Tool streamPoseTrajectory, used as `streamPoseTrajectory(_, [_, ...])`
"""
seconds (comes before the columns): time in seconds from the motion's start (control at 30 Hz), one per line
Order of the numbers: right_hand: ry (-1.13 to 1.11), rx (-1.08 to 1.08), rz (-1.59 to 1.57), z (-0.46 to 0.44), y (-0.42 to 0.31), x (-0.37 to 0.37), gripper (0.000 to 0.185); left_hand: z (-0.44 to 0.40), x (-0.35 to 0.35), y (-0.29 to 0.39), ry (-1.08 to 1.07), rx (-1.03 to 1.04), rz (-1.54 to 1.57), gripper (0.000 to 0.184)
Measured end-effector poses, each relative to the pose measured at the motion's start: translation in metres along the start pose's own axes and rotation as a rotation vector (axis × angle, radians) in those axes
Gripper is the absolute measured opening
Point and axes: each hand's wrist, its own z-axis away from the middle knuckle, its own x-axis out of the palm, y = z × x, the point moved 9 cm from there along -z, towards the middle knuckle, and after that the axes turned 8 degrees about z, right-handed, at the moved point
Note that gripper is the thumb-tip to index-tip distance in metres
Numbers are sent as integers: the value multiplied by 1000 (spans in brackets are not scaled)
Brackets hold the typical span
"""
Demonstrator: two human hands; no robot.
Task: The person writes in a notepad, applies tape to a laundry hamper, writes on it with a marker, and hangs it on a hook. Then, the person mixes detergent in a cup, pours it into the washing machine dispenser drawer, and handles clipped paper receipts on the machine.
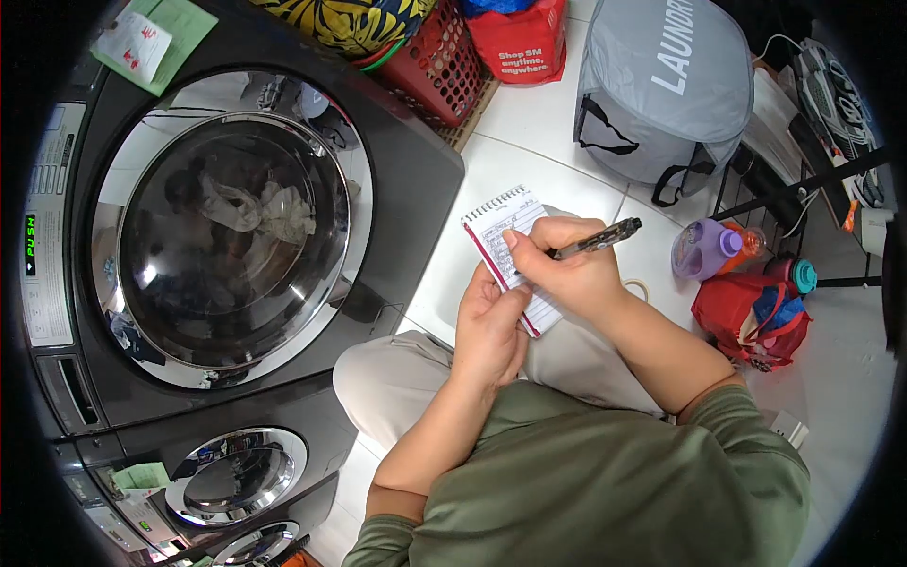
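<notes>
A small spiral notepad (542,310) with lined pages and handwriting on its upper part lies over my lap. My left hand (489,321) holds its lower left side, thumb on the edge of the page. In my right hand (572,265) is a dark pen (605,238), gripped with the fingers closed and its back end pointing up to the right. That hand rests on the right part of the page and hides the pen's tip and some of the writing.
Left stands a dark front-loading machine (406,142) with clothes behind its round door; smaller-looking ones stand below. A red basket (430,76), a red bag (518,42) and a grey laundry hamper (661,94) are at the top. Right are a purple bottle (699,250) and a red bag (742,317).
</notes>
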Motion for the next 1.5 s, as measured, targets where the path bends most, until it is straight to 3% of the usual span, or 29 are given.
streamPoseTrajectory(0.53, [-2, 59, -123, 0, 10, 0, 38, 1, 1, 1, 21, -10, -22, 52])
streamPoseTrajectory(0.83, [-46, -17, 1, -1, 0, 0, 37, 1, 1, 1, 14, 5, 9, 55])
streamPoseTrajectory(1.03, [44, 176, -206, 1, 16, -9, 39, 2, 3, 2, 35, 1, -8, 52])
streamPoseTrajectory(1.5, [53, 141, -162, 3, 19, -5, 38, 1, 4, 2, 1, -4, 8, 52])
